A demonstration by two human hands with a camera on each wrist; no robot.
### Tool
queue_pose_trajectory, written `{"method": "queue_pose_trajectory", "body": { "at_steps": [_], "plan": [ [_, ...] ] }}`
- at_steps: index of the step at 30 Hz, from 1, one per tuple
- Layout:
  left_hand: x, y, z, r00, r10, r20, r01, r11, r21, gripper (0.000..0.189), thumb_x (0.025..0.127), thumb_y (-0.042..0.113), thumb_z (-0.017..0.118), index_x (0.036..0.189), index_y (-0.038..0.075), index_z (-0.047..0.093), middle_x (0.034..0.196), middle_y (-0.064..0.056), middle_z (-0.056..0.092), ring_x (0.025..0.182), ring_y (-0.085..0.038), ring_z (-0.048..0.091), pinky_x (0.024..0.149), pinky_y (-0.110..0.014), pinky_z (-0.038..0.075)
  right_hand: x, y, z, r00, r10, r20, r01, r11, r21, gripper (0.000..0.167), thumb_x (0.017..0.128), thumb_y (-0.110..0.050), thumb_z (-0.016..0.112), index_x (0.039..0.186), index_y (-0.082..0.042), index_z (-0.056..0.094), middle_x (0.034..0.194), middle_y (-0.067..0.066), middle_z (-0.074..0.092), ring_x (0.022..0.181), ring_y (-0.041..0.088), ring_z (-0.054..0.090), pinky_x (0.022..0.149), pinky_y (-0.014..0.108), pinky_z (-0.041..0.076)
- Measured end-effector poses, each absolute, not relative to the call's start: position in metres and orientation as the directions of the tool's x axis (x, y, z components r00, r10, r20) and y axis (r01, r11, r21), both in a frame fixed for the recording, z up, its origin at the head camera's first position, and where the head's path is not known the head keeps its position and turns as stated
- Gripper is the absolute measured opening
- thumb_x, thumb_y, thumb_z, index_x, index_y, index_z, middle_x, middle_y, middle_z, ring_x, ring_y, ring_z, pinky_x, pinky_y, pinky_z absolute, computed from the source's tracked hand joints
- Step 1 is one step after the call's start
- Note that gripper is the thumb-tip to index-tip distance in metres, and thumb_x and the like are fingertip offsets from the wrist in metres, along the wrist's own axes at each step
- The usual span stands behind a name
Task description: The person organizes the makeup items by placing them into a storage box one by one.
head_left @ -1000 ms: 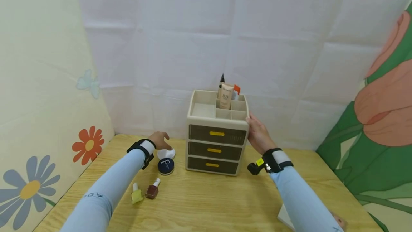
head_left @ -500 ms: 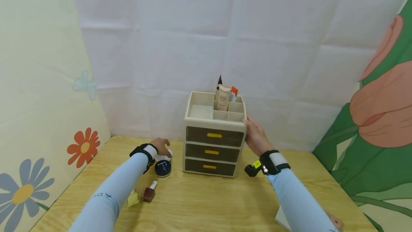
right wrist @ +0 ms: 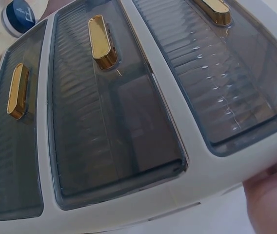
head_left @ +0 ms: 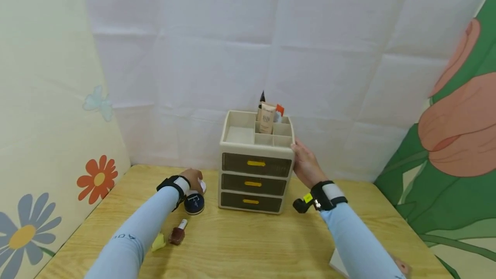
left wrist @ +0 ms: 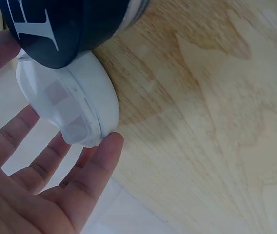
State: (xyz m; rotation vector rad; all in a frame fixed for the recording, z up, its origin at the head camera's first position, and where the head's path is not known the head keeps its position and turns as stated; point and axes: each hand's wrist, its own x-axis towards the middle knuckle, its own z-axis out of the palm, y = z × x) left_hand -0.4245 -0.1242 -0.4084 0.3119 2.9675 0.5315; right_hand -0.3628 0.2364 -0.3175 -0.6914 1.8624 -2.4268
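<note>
In the head view my left hand is at the back left of the table. Its thumb and fingers hold a small white round compact case by the rim, as the left wrist view shows. A dark blue round case with a white letter F lies against the compact. At the centre stands a cream drawer organizer with dark see-through drawers and gold handles, all closed. My right hand rests on the organizer's right side near the top; part of its fingers is hidden behind the side.
A dark red nail polish bottle and a yellow-green one, partly behind my left sleeve, lie front left. A BB cream tube and a black-tipped pen stand in the organizer's top. A flat white-edged object lies partly under my right forearm.
My left hand has lowered onto the white compact case and taken hold of it. My right hand stays on the organizer. The whole view has shifted slightly.
</note>
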Motion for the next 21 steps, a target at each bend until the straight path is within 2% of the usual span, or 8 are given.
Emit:
{"method": "queue_pose_trajectory", "body": {
  "at_steps": [10, 14, 21],
  "plan": [
    [-0.4203, -0.1236, -0.4061, -0.977, 0.194, -0.091, 0.143, 0.906, 0.398, 0.054, 0.071, 0.017, 0.084, 0.116, -0.002, 0.063, 0.115, -0.017, 0.062, 0.098, -0.030, 0.059, 0.080, -0.043, 0.051, -0.3622, 0.2349, -0.3165, -0.901, -0.258, 0.348, -0.260, -0.321, -0.911, 0.054, 0.106, -0.015, 0.029, 0.157, -0.010, 0.009, 0.160, 0.010, 0.014, 0.142, 0.023, 0.017, 0.114, 0.043, 0.015],
    [-0.4196, -0.1236, -0.4070, -0.977, 0.208, -0.051, 0.175, 0.911, 0.372, 0.053, 0.070, 0.018, 0.084, 0.115, -0.003, 0.063, 0.111, -0.017, 0.064, 0.097, -0.030, 0.059, 0.081, -0.043, 0.050, -0.3627, 0.2342, -0.3155, -0.895, -0.266, 0.357, -0.265, -0.326, -0.907, 0.054, 0.106, -0.014, 0.029, 0.156, -0.010, 0.009, 0.161, 0.009, 0.013, 0.143, 0.023, 0.015, 0.115, 0.045, 0.013],
    [-0.4177, -0.1217, -0.4010, -0.974, 0.224, -0.022, 0.201, 0.910, 0.362, 0.055, 0.067, 0.018, 0.085, 0.113, -0.004, 0.063, 0.104, -0.016, 0.065, 0.088, -0.027, 0.059, 0.075, -0.038, 0.051, -0.3622, 0.2360, -0.3167, -0.904, -0.262, 0.339, -0.254, -0.309, -0.917, 0.055, 0.106, -0.015, 0.029, 0.156, -0.009, 0.007, 0.161, 0.009, 0.011, 0.142, 0.023, 0.015, 0.115, 0.042, 0.014]
  ]
}}
